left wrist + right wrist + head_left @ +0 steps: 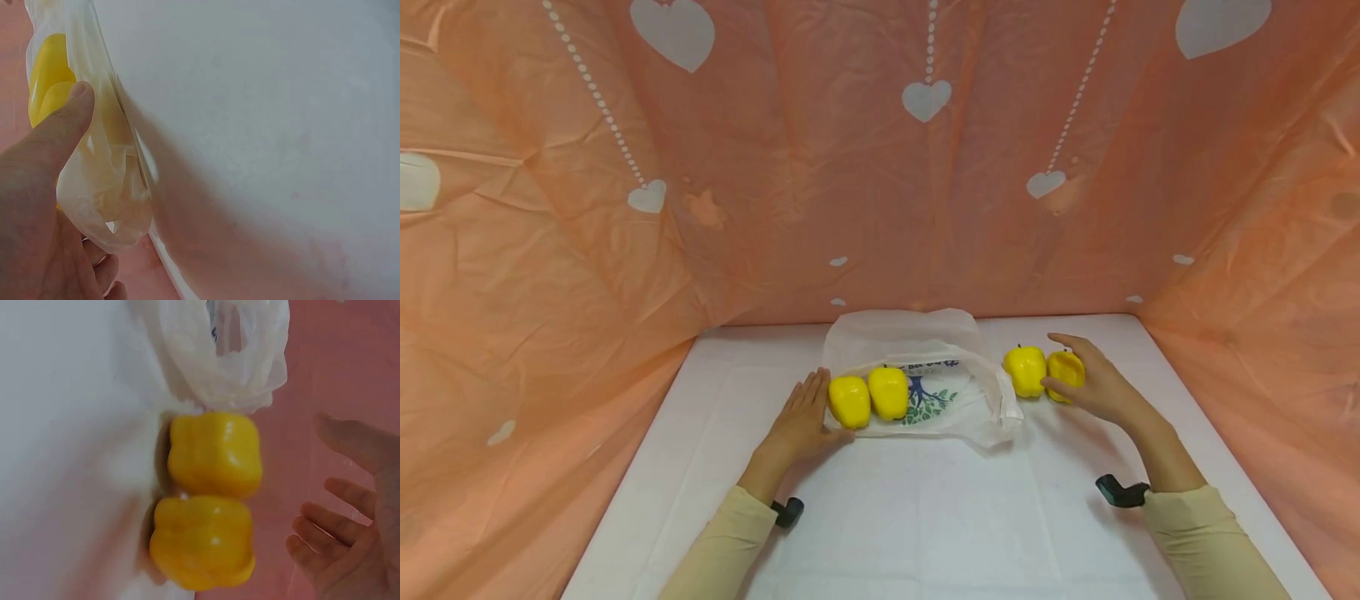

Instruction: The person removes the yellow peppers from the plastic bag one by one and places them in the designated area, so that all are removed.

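Two yellow bell peppers, the left one (849, 402) and its neighbour (889, 392), lie side by side at the left part of a white plastic bag (981, 417) printed with a tree. Whether they rest on it or inside its mouth I cannot tell. My left hand (802, 421) is against the left pepper and the bag's edge, its thumb (75, 112) extended. Right of the bag, two more yellow bell peppers (215, 454) (203, 542) stand close together. Over the outer one, my right hand (1093, 383) reaches with fingers spread and loosely bent, apart from it in the right wrist view.
A white cloth (917, 508) covers the table. Orange-pink sheeting with white hearts (865, 208) rises behind the table and along both sides. Black wrist mounts (1122, 492) sit at both sleeve cuffs.
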`<move>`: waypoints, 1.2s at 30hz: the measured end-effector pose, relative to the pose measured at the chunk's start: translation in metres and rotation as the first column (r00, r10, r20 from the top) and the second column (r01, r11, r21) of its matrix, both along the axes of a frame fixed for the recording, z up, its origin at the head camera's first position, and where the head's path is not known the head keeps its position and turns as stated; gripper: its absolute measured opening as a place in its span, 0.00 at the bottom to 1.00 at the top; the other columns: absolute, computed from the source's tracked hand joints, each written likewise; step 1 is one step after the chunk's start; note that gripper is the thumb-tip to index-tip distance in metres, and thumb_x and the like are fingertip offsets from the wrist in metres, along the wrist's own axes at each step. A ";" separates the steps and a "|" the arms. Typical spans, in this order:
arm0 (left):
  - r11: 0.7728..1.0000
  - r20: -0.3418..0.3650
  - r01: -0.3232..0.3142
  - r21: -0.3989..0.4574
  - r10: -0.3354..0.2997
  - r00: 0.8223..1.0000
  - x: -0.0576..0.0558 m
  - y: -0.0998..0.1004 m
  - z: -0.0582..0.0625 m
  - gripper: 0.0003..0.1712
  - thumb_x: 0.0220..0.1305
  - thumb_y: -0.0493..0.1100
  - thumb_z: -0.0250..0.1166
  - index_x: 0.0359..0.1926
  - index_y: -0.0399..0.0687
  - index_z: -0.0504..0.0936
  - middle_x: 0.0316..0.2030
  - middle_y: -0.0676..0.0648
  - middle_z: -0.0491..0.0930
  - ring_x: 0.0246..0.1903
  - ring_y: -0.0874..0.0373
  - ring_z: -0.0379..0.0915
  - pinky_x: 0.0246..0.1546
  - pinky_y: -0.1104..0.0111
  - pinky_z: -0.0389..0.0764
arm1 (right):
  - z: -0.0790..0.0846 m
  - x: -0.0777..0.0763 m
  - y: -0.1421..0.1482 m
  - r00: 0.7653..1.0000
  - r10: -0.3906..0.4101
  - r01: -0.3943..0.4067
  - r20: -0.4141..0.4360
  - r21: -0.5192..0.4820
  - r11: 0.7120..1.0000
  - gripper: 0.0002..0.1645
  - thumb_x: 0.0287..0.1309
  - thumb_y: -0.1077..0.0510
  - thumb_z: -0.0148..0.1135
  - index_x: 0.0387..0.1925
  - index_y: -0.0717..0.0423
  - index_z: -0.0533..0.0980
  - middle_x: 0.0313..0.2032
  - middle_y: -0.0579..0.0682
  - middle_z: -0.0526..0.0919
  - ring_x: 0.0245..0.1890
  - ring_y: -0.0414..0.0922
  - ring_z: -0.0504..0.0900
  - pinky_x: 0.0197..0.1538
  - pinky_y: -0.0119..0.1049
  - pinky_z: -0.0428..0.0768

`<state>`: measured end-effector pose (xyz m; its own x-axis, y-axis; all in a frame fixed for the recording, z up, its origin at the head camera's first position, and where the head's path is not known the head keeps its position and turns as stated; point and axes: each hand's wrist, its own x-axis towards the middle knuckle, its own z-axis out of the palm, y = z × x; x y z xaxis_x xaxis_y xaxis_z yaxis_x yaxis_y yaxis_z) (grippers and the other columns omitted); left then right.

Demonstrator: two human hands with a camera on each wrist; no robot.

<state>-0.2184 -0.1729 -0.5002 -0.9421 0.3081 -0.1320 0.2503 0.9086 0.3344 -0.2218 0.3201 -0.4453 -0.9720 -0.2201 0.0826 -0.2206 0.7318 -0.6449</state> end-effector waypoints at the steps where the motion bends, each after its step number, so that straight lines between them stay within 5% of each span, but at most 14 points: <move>1: 1.000 -0.001 0.000 0.003 0.000 1.000 0.000 0.000 0.000 0.69 0.69 0.65 0.70 0.86 0.35 0.35 0.87 0.38 0.34 0.86 0.43 0.30 0.85 0.51 0.33 | 0.000 0.000 -0.002 1.000 0.006 -0.006 -0.005 -0.002 1.000 0.50 0.67 0.52 0.75 0.81 0.57 0.59 0.78 0.71 0.60 0.76 0.74 0.59 0.72 0.80 0.60; 15: 1.000 0.002 -0.006 0.005 0.006 1.000 -0.001 -0.001 -0.001 0.69 0.69 0.65 0.71 0.86 0.35 0.36 0.87 0.38 0.35 0.86 0.43 0.31 0.85 0.51 0.33 | 0.000 0.002 -0.040 0.985 0.118 -0.125 -0.123 -0.052 0.991 0.47 0.65 0.56 0.77 0.79 0.59 0.63 0.75 0.66 0.68 0.73 0.70 0.66 0.74 0.77 0.62; 26: 1.000 -0.005 -0.009 0.001 0.009 1.000 -0.002 -0.001 -0.003 0.69 0.69 0.66 0.71 0.86 0.35 0.36 0.87 0.38 0.36 0.86 0.43 0.31 0.85 0.51 0.34 | -0.002 -0.001 -0.065 0.985 0.162 -0.164 -0.058 -0.047 0.985 0.49 0.67 0.53 0.76 0.81 0.53 0.61 0.78 0.62 0.65 0.76 0.67 0.65 0.76 0.71 0.63; 36: 1.000 -0.011 0.003 -0.022 -0.003 1.000 -0.001 -0.001 -0.003 0.70 0.69 0.67 0.70 0.86 0.35 0.35 0.87 0.37 0.35 0.86 0.42 0.31 0.85 0.51 0.35 | -0.013 -0.005 -0.091 0.967 0.236 -0.242 -0.093 -0.061 0.968 0.47 0.67 0.54 0.76 0.80 0.54 0.64 0.76 0.62 0.69 0.76 0.66 0.67 0.76 0.70 0.65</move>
<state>-0.2197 -0.1739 -0.5029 -0.9428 0.3078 -0.1284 0.2563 0.9150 0.3115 -0.2265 0.2294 -0.4580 -0.8809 -0.4355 0.1854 -0.4388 0.6045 -0.6648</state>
